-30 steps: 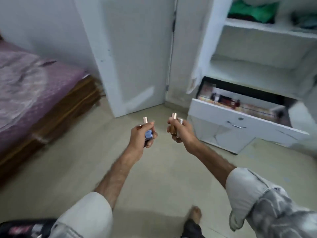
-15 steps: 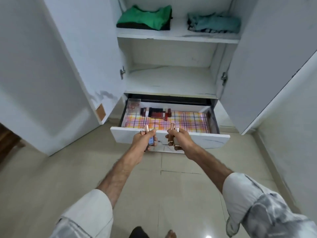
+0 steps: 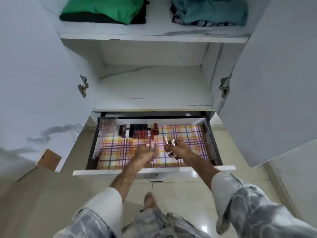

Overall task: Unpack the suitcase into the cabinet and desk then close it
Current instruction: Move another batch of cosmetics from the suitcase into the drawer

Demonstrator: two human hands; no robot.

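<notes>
- The cabinet point(image 3: 171, 86) now fills the frame, where half a second ago it stood further off with floor before it; both doors hang open at the left and right edges.
- The drawer point(image 3: 133, 171), pulled out at centre frame, now shows its full plaid-lined floor; earlier only its front half showed past the white front panel.
- Both hands have moved from in front of the drawer panel to over the lining inside the drawer.
- Upper shelf, top of frame: a green folded garment point(image 3: 104, 9) at the left, a teal folded garment point(image 3: 211, 11) at the right, well apart. The middle shelf shows only its marked white surface.
- Drawer, back left: a clear plastic box point(image 3: 107, 126) in the corner, and just beside it a row of dark and red cosmetic tubes point(image 3: 139, 131) lying side by side along the back wall.
- Left hand point(image 3: 143, 152), centre frame: fingers curled round a slim tube with a rose-gold cap point(image 3: 151, 143), held upright above the lining; motion blur hides whether it holds more than one.
- Right hand point(image 3: 178, 149), just right of the left: fingers closed on a small bunch of rose-gold capped tubes point(image 3: 169, 143), caps pointing to the back of the drawer.
- A bare foot point(image 3: 150, 200) stands on the tiled floor below the drawer front.
</notes>
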